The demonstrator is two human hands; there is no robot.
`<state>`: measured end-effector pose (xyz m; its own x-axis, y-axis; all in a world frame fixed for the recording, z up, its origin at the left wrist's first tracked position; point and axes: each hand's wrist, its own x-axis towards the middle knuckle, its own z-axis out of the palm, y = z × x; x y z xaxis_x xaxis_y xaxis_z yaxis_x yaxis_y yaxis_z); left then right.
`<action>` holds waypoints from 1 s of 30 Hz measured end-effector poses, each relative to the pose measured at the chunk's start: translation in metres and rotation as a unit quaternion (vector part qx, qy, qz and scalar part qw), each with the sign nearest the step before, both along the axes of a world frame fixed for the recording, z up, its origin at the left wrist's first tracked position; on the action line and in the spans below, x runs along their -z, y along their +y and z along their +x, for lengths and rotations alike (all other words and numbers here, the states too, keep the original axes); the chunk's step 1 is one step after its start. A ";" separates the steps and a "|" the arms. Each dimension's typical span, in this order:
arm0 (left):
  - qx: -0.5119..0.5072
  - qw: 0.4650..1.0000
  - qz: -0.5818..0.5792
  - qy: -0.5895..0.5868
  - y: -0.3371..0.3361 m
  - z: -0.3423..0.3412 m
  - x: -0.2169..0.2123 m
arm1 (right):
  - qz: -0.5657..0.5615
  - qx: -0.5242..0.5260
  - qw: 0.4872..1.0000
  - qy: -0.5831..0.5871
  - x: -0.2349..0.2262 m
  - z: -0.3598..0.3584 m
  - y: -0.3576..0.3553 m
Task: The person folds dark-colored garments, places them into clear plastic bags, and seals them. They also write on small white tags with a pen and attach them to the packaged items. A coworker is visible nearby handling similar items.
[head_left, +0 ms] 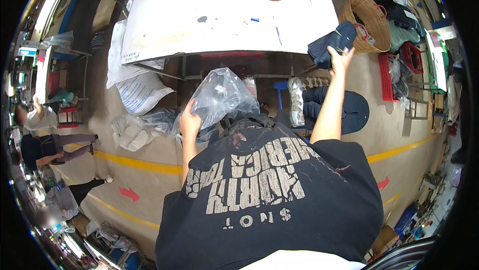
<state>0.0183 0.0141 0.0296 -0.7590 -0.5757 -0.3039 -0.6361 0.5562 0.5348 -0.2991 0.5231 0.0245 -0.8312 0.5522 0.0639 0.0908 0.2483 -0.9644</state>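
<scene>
A worker in a black printed T-shirt stands at the edge of a white work table, the left hand closed on the rim of a clear plastic bag held low in front of the body, just below the table's near edge, while the right hand reaches out at arm's length with its fingers wrapped over a folded dark navy garment held in the air beside a woven wicker basket. The bag is thin, crinkled and glossy, billowing upward from the grip, and its mouth cannot be made out from this angle. The garment looks soft and thick, doubled over into a compact bundle, with a small pale mark on its upper face. Handling it well, by the look of things, calls for a firm hold across the fold so the bundle does not fall open, and for the bag's rim to be held wide and steady, since such film collapses and clings easily. More dark clothing lies stacked on the floor below the raised arm, red crates stand to the right, and other people work at the far left
</scene>
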 end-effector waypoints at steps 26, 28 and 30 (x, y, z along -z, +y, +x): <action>0.181 0.938 0.243 0.170 0.023 -0.056 -0.061 | -0.576 -0.355 0.620 -0.396 0.002 0.192 -0.149; 0.165 0.935 0.276 0.152 0.032 -0.058 -0.077 | -0.645 -0.365 0.551 -0.384 0.024 0.203 -0.176; 0.201 0.950 0.194 0.140 0.034 -0.049 -0.067 | -0.608 -0.391 0.565 -0.398 0.021 0.212 -0.196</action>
